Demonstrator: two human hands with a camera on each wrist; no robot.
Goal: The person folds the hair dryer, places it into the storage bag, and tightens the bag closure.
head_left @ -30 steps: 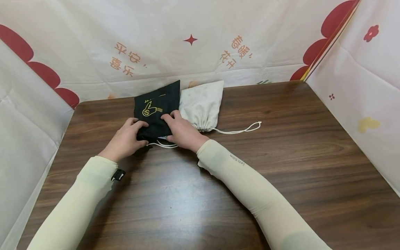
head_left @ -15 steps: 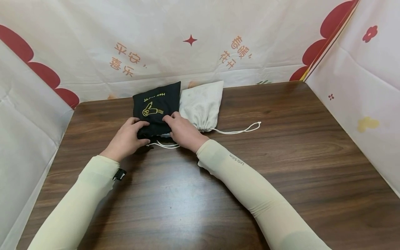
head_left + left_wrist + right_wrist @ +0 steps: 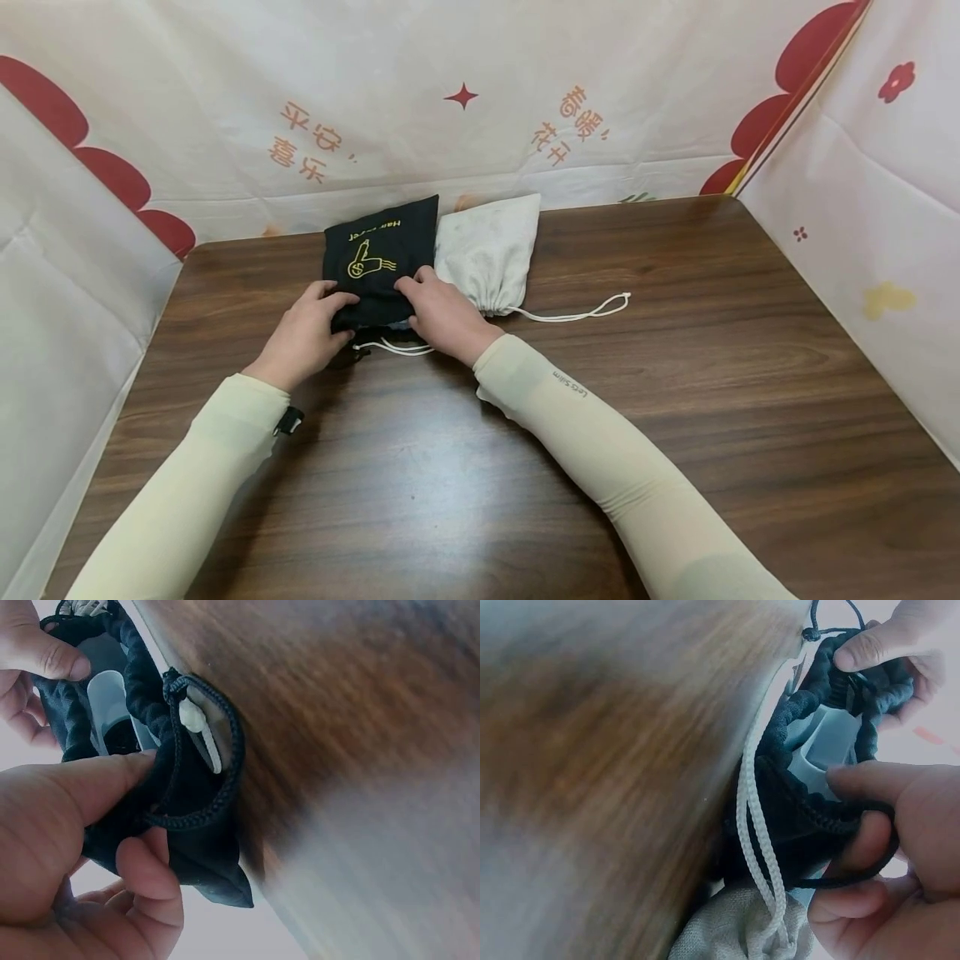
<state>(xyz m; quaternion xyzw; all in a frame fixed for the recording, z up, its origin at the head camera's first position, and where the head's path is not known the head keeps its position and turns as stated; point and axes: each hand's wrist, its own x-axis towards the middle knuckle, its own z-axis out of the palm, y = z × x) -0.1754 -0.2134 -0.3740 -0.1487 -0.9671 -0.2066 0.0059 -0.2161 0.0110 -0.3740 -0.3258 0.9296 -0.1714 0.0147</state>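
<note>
A black drawstring bag [image 3: 380,246] with yellow lettering and a hair dryer drawing lies at the table's back edge, its mouth toward me. My left hand [image 3: 300,329] pinches the left side of its gathered mouth. On the opposite side, my right hand [image 3: 447,318] grips the rim between thumb and fingers. The mouth gapes, and in the right wrist view a pale grey plastic thing [image 3: 826,742] shows inside; the rest of it is hidden. A black cord loop [image 3: 238,739] hangs from the bag's left end. A white cord [image 3: 401,349] runs along the table just before the mouth.
Close to the right of the black bag lies an off-white drawstring bag [image 3: 489,250], gathered at its mouth. Its white cord [image 3: 573,317] trails right across the brown wooden table [image 3: 675,375]. Printed white cloth [image 3: 420,50] hangs behind the table and at both sides.
The black bag's upper panel has straightened, and more of its yellow lettering shows. Both hands keep hold of the mouth with only slight movement. The off-white bag stays put.
</note>
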